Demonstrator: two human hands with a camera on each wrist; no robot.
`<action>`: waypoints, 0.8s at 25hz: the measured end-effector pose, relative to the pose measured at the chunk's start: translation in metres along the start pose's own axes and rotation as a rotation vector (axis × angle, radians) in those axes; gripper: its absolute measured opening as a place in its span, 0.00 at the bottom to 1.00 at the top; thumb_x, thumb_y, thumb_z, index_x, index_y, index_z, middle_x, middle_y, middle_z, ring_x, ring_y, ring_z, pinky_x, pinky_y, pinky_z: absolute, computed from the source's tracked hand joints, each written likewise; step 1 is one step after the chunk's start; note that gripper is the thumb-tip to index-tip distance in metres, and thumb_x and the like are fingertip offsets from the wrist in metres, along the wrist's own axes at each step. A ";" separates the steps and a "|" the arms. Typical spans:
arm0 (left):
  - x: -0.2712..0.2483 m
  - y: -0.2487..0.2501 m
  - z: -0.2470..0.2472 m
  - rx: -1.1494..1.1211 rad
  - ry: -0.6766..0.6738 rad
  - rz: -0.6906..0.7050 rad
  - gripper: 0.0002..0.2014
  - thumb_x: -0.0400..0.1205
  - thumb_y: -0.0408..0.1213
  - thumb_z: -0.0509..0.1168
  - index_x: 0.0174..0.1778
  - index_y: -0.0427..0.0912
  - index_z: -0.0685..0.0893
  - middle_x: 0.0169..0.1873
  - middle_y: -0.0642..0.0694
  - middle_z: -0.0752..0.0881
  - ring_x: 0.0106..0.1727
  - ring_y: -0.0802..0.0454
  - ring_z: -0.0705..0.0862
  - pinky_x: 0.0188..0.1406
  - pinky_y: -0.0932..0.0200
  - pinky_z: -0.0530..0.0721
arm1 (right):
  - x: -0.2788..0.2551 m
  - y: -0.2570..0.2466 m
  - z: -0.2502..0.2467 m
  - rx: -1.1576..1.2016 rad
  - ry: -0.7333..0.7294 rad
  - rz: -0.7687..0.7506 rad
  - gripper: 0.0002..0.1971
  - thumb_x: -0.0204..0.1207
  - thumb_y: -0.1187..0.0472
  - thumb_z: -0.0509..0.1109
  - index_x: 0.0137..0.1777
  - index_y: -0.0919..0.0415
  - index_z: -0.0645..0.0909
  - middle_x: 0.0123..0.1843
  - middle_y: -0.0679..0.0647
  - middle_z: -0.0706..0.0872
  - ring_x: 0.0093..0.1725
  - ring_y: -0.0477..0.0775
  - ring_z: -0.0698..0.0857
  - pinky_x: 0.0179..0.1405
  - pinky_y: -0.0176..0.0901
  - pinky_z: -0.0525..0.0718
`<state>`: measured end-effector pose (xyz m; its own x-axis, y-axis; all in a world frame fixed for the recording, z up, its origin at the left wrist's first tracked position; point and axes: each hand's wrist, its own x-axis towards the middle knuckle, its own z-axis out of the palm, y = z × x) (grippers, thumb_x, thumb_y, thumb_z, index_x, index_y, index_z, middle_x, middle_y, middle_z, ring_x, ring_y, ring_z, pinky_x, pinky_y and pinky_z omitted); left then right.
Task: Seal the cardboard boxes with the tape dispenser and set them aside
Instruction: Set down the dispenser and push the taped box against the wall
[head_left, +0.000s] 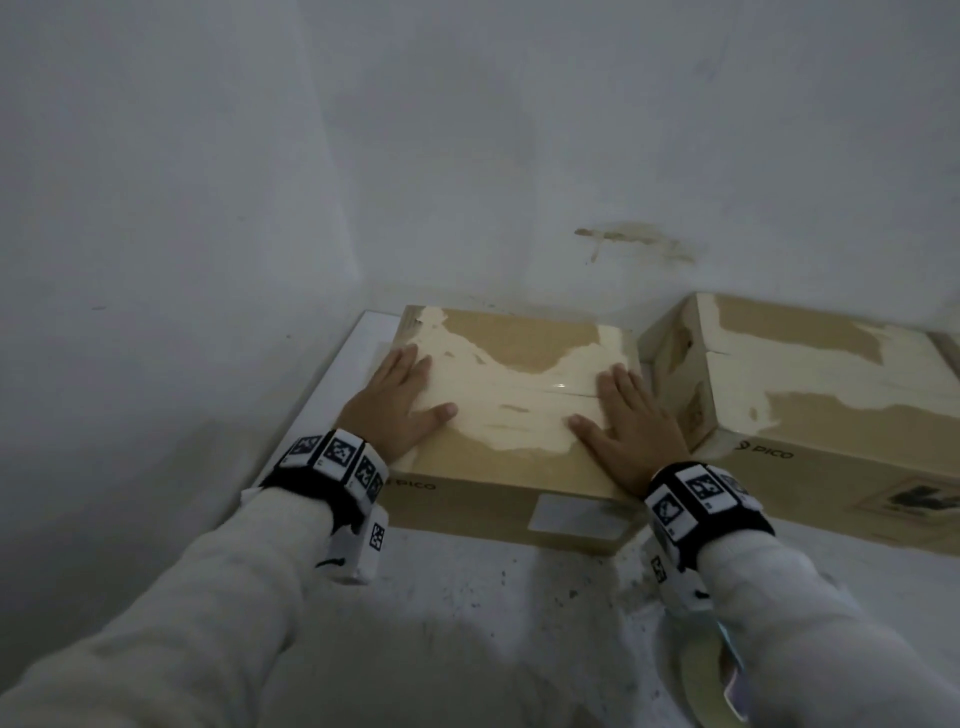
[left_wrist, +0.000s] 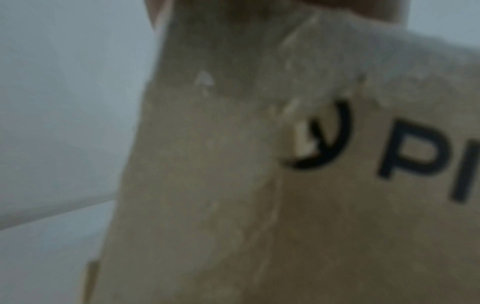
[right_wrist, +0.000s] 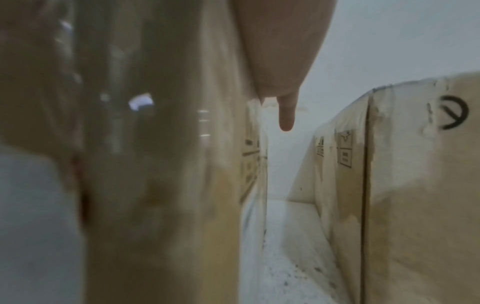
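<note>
A brown cardboard box with torn pale patches on its lid lies in the corner, its flaps closed and clear tape glinting along the seam. My left hand presses flat on the lid's left side, my right hand flat on its right side, fingers straight. A second box stands close to the right. The tape roll of the dispenser lies on the floor under my right forearm. The left wrist view shows the first box's front corner close up. In the right wrist view a finger hangs over the gap between the boxes.
White walls meet in a corner right behind the boxes. A white board lies under the left box's left edge. The pale floor in front is speckled with dark grit. A narrow gap separates the two boxes.
</note>
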<state>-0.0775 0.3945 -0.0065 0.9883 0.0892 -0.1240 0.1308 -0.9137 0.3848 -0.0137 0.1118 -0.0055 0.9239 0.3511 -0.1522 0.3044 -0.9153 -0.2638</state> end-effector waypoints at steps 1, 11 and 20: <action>0.000 0.000 -0.001 -0.010 0.006 -0.001 0.39 0.81 0.63 0.53 0.84 0.46 0.51 0.84 0.50 0.44 0.85 0.54 0.42 0.83 0.47 0.46 | 0.000 0.000 0.000 0.029 0.003 -0.002 0.41 0.77 0.32 0.47 0.83 0.54 0.43 0.86 0.52 0.40 0.84 0.50 0.41 0.82 0.56 0.49; -0.049 0.025 0.023 0.337 0.014 0.116 0.69 0.49 0.87 0.34 0.83 0.45 0.51 0.84 0.38 0.49 0.84 0.39 0.49 0.81 0.38 0.47 | -0.055 -0.014 0.014 -0.221 0.012 -0.195 0.60 0.55 0.16 0.35 0.83 0.54 0.47 0.86 0.59 0.45 0.84 0.63 0.46 0.78 0.61 0.40; 0.030 0.057 0.024 0.346 -0.072 0.139 0.62 0.59 0.82 0.53 0.83 0.50 0.40 0.84 0.43 0.39 0.84 0.43 0.40 0.82 0.38 0.43 | -0.012 0.021 0.004 -0.301 0.034 -0.102 0.49 0.65 0.23 0.24 0.80 0.47 0.57 0.80 0.70 0.64 0.78 0.75 0.65 0.72 0.72 0.65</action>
<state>-0.0427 0.3353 -0.0101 0.9850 -0.0621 -0.1610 -0.0511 -0.9961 0.0721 -0.0199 0.0892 -0.0132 0.8906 0.4423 -0.1060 0.4464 -0.8946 0.0183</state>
